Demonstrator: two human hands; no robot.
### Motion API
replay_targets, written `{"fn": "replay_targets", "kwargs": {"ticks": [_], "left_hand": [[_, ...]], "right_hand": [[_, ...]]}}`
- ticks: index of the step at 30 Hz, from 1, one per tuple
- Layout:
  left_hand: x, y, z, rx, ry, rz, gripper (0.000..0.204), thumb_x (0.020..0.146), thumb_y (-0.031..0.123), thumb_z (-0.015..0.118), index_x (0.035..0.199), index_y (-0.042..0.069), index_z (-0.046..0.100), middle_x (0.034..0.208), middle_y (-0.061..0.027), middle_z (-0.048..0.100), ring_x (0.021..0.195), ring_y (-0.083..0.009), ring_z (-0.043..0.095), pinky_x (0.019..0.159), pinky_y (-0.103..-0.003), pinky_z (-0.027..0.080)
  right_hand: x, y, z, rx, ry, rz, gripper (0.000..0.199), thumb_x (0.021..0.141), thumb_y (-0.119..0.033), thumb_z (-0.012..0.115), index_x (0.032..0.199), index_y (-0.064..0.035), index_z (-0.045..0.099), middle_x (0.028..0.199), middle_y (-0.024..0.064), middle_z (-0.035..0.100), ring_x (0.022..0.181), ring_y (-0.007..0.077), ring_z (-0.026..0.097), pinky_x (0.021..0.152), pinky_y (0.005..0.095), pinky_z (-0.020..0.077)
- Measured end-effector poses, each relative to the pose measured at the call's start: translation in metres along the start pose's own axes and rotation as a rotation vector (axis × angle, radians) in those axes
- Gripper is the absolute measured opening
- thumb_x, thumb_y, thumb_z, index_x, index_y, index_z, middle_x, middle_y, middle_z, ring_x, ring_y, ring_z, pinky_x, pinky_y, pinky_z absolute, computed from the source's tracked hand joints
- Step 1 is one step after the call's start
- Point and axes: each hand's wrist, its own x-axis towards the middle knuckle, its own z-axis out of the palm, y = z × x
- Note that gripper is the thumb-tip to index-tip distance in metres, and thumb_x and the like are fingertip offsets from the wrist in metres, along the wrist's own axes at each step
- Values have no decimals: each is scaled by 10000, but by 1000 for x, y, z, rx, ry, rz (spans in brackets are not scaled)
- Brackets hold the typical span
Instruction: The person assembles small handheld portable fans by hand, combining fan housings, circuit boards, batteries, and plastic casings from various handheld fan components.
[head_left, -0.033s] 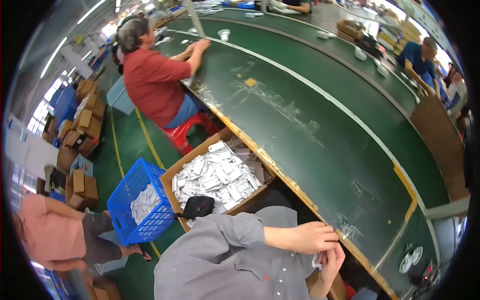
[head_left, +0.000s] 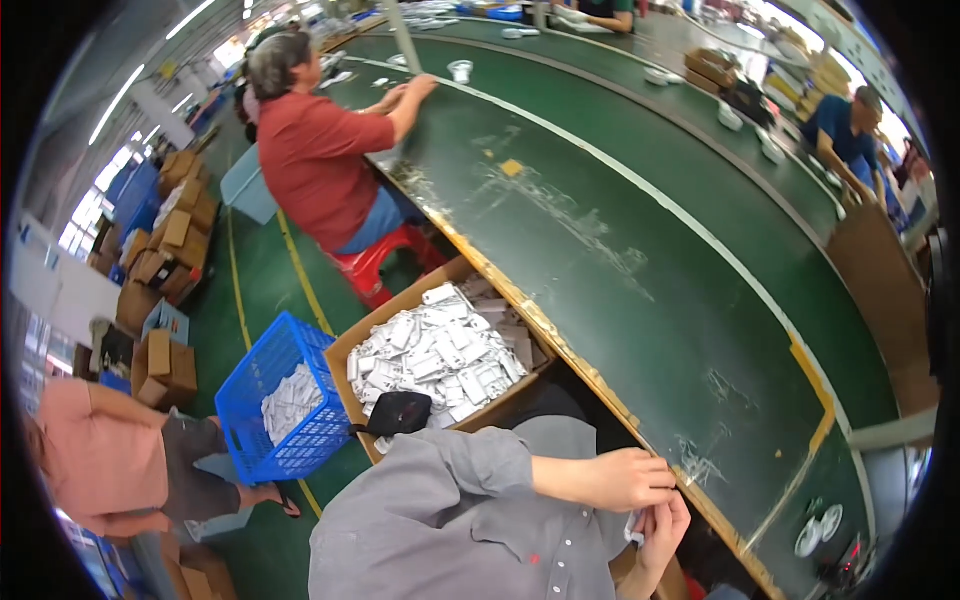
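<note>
Close together at the worn wooden edge of the green table, my two hands meet in front of my grey shirt. My left hand (head_left: 632,479) is closed, its fingertips pinched near the table edge; whatever lies in them is hidden. Just below it, my right hand (head_left: 662,532) curls its fingers around a small white plastic piece (head_left: 634,526), of which only a bit shows. To the left, a cardboard box (head_left: 345,378) is heaped with many white plastic parts (head_left: 440,345). A small black pouch (head_left: 398,412) rests at the box's near edge.
A blue plastic crate (head_left: 300,462) with white pieces stands left of the box. A person in red sits on a red stool (head_left: 372,270) along the table (head_left: 600,290). Someone in a pink shirt is at far left. White round parts (head_left: 820,530) lie at right.
The whole view has shifted slightly, so the surroundings sit a little differently in the picture. My hands keep nearly the same pose at the table edge.
</note>
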Motion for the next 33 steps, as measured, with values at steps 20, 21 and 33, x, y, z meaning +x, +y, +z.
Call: {"fn": "replay_targets", "kwargs": {"ticks": [20, 21, 33], "left_hand": [[8, -23, -34, -1064, 111, -822, 110, 778, 47, 664, 840, -27, 717, 718, -49, 698, 627, -65, 619, 574, -230, 500], [9, -22, -35, -1073, 103, -818, 110, 778, 47, 664, 840, -27, 717, 718, -49, 698, 627, -65, 619, 574, -230, 500], [37, -29, -9, -1662, 188, -666, 131, 875, 33, 625, 1000, 3, 650, 929, -81, 696, 810, -113, 665, 650, -222, 527]], "right_hand": [[-58, -37, -41, 247, -93, 63, 301, 971, -220, 560, 795, 24, 545, 516, 83, 503, 355, 73, 343, 338, 220, 226], [-62, -37, -45, 241, -66, 120, 303, 975, -222, 554, 782, 12, 545, 517, 72, 505, 362, 62, 331, 346, 218, 219], [-160, 123, -176, -644, 575, 316, 596, 894, -188, 664, 1377, 74, 433, 1296, 212, 563, 1151, 298, 548, 1000, 366, 428]]}}
